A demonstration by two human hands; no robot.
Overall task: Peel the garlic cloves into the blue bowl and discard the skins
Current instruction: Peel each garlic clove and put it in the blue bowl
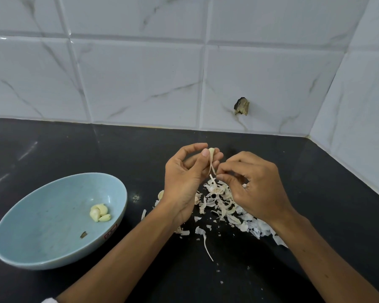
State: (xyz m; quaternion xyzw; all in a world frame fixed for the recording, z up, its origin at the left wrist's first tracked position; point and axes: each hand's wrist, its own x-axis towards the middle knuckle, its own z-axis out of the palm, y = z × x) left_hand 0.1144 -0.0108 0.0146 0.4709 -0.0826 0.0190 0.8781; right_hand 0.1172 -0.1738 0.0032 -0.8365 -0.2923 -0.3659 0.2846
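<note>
Head view: left hand (184, 180) pinches a small pale garlic clove (211, 151) above the black counter (96, 149), right of the round blue bowl (42, 254). Right hand (254, 191) grips its thin skin strip (212, 167); pull down slowly, hold the clove tight.

On the counter (53, 149) the bowl (31, 237) sits at left with peeled cloves (100, 212) inside — the left hand (184, 182) and right hand (256, 189) meet at centre above a pile of skins (219, 200), well right of the bowl — the tiled wall (140, 73) stands behind.
</note>
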